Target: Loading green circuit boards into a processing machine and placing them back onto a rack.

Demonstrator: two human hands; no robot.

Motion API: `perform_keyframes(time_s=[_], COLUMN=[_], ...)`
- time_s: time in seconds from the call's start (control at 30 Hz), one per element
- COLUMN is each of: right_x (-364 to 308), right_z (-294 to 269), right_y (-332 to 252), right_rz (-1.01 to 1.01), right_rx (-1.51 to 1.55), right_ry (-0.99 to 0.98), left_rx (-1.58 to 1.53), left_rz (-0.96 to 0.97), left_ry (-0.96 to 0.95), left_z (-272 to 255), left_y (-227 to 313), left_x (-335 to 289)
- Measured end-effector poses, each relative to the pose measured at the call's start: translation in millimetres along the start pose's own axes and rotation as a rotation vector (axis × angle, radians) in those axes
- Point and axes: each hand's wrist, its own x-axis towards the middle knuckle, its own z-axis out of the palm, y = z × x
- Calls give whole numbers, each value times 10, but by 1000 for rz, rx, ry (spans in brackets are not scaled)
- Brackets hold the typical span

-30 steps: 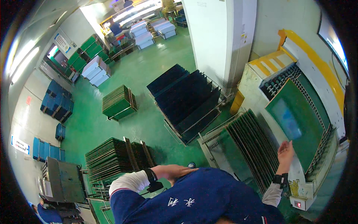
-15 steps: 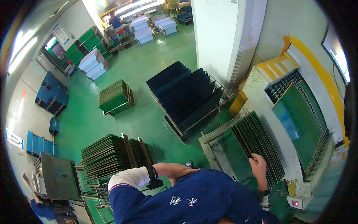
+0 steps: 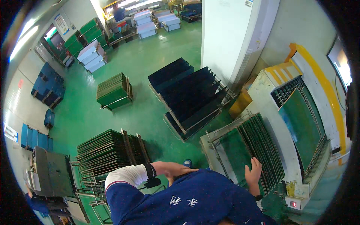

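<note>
My right hand (image 3: 254, 173) is over a rack of thin green panels (image 3: 264, 146) at the right, its thumb spread from the fingers and nothing visibly gripped. Beside that hand, the leftmost green panel (image 3: 235, 148) leans apart from the tightly spaced row. My left hand (image 3: 175, 170) lies with fingers stretched out along the front of my dark blue shirt (image 3: 180, 195), holding nothing visible; its fingertips are partly hidden by the cloth. On that wrist is a black strap with a small dark device (image 3: 152, 181).
A machine (image 3: 315, 168) at the right carries a large green panel (image 3: 302, 125) on rollers. Ahead stands a rack of dark panels (image 3: 191, 97). Green panels fill another rack (image 3: 105, 153) at left and a smaller one (image 3: 114, 90) farther off. A white pillar (image 3: 228, 41) rises behind.
My right hand has let go of the panel edge in the rack and its fingers have spread. My left hand stays at the shirt. The view has shifted slightly.
</note>
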Motion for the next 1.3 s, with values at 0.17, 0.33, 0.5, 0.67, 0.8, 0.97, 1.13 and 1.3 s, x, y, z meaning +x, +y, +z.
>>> perform_keyframes(time_s=[0.17,0.33,0.5,0.67,0.8,0.97,1.13,1.3], right_x=[-53,-117,-47,10,14,35,120,128], right_z=[102,138,148,264,282,260,275,330], right_y=[-111,-243,-318,-75,-2,-142,94,449], right_rz=[-8,-9,26,179,98,217,373,313], right_rx=[-128,-123,-73,102,-3,-45,-98,-227], right_ry=[73,72,124,151,137,108,-26,-116], left_rx=[-4,-11,-16,-19,-45,-82,-133,-61], left_rz=[12,12,11,13,32,40,107,-25], left_ry=[-7,0,6,14,25,40,76,88], left_z=[-9,30,34,18,69,150,156,163], left_y=[6,-11,-32,-21,-133,-245,-305,-304], left_x=[-145,-276,-375,-486,-528,-604,-721,-854])
